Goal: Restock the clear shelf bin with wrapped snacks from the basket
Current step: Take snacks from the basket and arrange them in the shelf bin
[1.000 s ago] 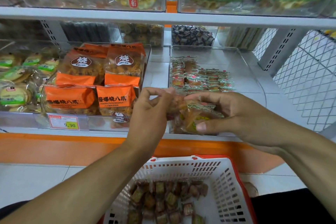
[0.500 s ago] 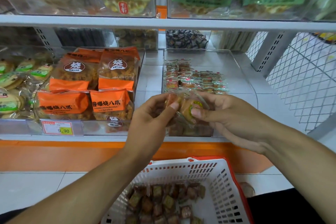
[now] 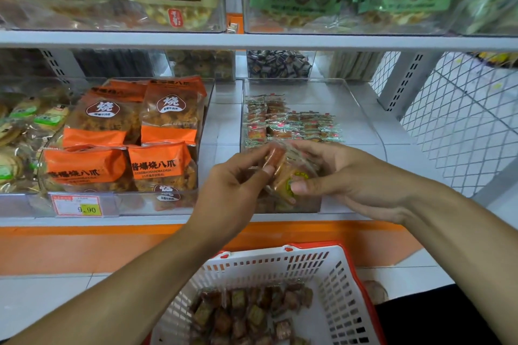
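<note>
Both hands, left hand [image 3: 238, 185] and right hand [image 3: 356, 176], pinch wrapped snacks [image 3: 286, 173] over the clear bin [image 3: 372, 131], which holds rows of small packets [image 3: 291, 123]; more lie in the white basket [image 3: 336, 274].

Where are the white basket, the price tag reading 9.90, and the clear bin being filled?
white basket [image 3: 340, 283]: head view, right wall.
price tag [image 3: 78, 206]: head view, middle of label.
clear bin [image 3: 361, 120]: head view, right wall.

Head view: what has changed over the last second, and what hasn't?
Left hand and right hand closed together on the wrapped snacks, now bunched tighter over the clear bin. None released. Basket and the bin's stock unchanged.
</note>
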